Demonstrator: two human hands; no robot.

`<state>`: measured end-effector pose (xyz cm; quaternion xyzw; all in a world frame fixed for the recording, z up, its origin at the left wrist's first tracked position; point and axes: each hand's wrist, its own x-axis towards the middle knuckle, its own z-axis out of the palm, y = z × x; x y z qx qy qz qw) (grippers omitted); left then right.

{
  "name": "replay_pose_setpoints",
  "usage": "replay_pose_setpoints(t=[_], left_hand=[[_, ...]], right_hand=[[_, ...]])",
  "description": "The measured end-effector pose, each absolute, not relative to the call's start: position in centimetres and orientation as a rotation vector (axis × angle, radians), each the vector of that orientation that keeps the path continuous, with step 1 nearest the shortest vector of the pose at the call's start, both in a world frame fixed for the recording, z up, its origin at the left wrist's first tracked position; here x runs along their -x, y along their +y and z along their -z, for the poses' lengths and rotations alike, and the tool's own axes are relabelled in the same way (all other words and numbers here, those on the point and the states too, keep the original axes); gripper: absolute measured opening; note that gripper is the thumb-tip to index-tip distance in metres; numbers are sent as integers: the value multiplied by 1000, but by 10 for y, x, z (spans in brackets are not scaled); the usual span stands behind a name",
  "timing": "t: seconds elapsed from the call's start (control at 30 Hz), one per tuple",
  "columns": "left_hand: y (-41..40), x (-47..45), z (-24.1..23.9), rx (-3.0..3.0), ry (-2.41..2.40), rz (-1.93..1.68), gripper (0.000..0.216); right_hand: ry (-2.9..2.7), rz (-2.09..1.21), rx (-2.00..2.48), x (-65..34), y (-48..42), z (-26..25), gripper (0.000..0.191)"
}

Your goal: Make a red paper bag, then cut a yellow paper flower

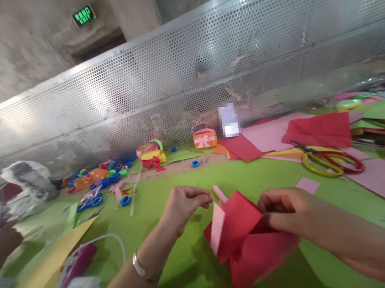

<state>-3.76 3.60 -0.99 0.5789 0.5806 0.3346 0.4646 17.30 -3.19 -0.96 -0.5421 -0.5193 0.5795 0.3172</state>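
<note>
A folded red paper box with pink paper on its left side is tilted in front of me, above the green table. My right hand is closed on its right edge, thumb on the near side and fingers partly hidden behind. At the upper left of the box a narrow pink paper strip sticks up. Close to that strip, my left hand is closed in a pinch. Whatever lies between its fingertips, if anything, is too small to make out.
Scissors with yellow and red handles lie on paper sheets at right. Finished paper bags stand before the perforated metal screen. Blue tape rings are at left, near a white cable and another person's hand.
</note>
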Motion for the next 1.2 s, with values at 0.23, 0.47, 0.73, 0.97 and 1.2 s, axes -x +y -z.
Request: replay_pose_setpoints(t=[0.23,0.47,0.73,0.97,1.2], left_hand=[[31,37,7,-1429,1283,-886,40],[24,36,14,-1551,899,-714,77],[2,19,9,-1471,941,-587,82],[-14,6,0,-1512,905,-662,30],[-18,4,1,-1576,910,-642,25]], right_hand=[[-1225,-1522,1384,-175,-29,8,11],[-1200,-1444,1348,-171,-27,17,13],[-1330,-1339,1347,-167,-34,14,11],[-1410,-1319,1377,-166,-34,14,6],[-1337,-1487,1247,-168,-36,11,27]])
